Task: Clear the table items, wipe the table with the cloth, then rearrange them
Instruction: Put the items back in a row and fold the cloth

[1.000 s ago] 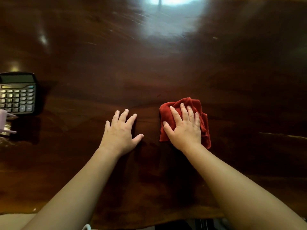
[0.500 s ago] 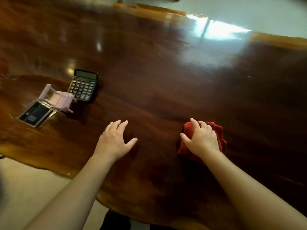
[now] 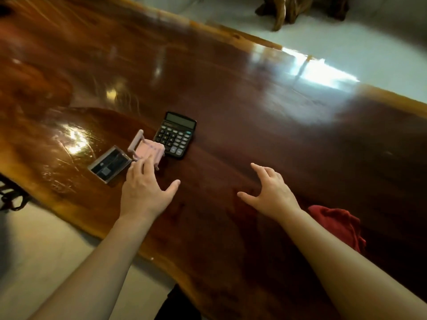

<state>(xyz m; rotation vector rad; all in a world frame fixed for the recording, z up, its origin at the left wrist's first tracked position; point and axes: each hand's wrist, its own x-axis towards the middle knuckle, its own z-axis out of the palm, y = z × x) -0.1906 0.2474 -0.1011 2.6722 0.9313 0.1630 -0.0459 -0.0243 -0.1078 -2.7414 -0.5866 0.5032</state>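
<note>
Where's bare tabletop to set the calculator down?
Bare wood runs from the calculator right to the far edge, and between the left hand and right hand. Crowded: calculator, pink stand and clear case cluster together. The red cloth sits behind the right forearm.

One head-worn camera looks forward and steeply down from above the near edge of a wooden table (image 3: 231, 107), close over the person's outstretched forearms, tilted so the far edge runs diagonally and pale floor (image 3: 346, 35) shows beyond.
</note>
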